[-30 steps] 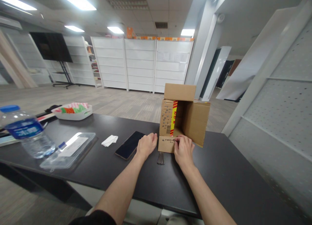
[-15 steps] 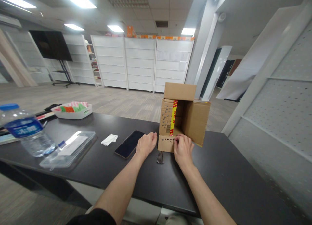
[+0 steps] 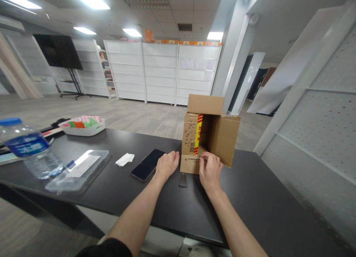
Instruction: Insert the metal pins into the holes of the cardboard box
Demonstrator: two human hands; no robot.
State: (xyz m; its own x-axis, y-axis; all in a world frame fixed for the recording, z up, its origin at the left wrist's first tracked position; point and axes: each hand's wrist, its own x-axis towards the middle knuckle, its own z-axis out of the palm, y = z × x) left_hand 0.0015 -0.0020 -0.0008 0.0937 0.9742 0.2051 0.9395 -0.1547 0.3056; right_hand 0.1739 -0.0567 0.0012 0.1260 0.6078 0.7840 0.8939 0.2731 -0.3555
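A cardboard box (image 3: 189,119) stands on its side with its opening towards me and its flaps folded out. Along its lower flap (image 3: 190,167) runs a row of small dark holes. My right hand (image 3: 210,172) is at the right part of that flap, thumb and fingertips pinched together; whatever is between them is too small to make out. My left hand (image 3: 167,164) rests closed on the table, left of the box and beside a dark phone (image 3: 144,167); what its fingers hold, if anything, is hidden. Several thin metal nails (image 3: 183,180) lie side by side before the box.
A crumpled white tissue (image 3: 125,159) lies left of the phone. Further left are a clear plastic case (image 3: 80,171), a water bottle (image 3: 32,149) and a white basket (image 3: 83,131) with colourful contents. The black table (image 3: 250,197) ends on the right near a perforated panel (image 3: 328,119).
My right hand has shifted very slightly right and its fingers have changed position a little at the lower flap. My left hand and the nails have stayed in place.
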